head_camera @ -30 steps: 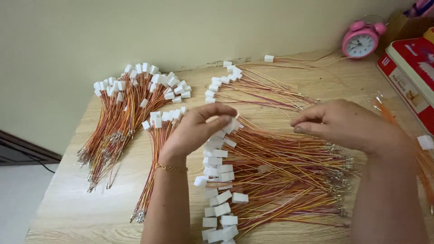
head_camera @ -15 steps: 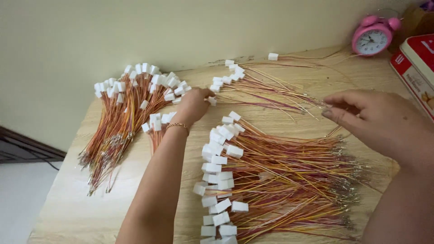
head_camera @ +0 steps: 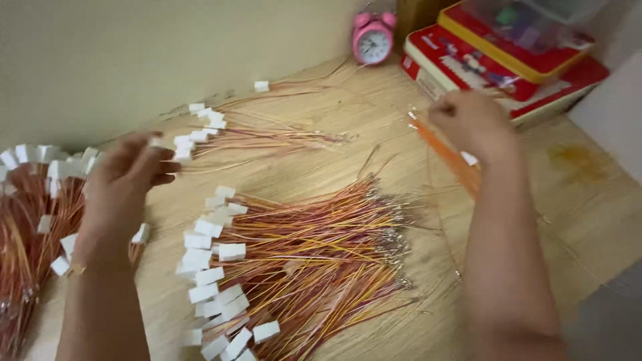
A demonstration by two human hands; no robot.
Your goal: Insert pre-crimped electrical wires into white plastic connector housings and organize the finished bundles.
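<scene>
Near the tabletop's (head_camera: 314, 167) left edge, the blurred left hand (head_camera: 127, 180) hovers, grip unclear; the right hand (head_camera: 468, 120) pinches orange wires (head_camera: 448, 157); three connector-wire piles, one cropped.

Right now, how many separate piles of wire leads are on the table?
3: a big pile between the arms, a small one near the wall, and one at the far left behind the left hand, partly cut off. More may lie out of view.

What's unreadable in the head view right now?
- Left hand: motion-blurred; whether the fingers hold a white connector cannot be told.
- Right hand: closed on orange wires; the grip is hidden by the hand's back.
- Left wire bundles: cut off by the frame edge.
- Pink alarm clock: dial too small.
</scene>
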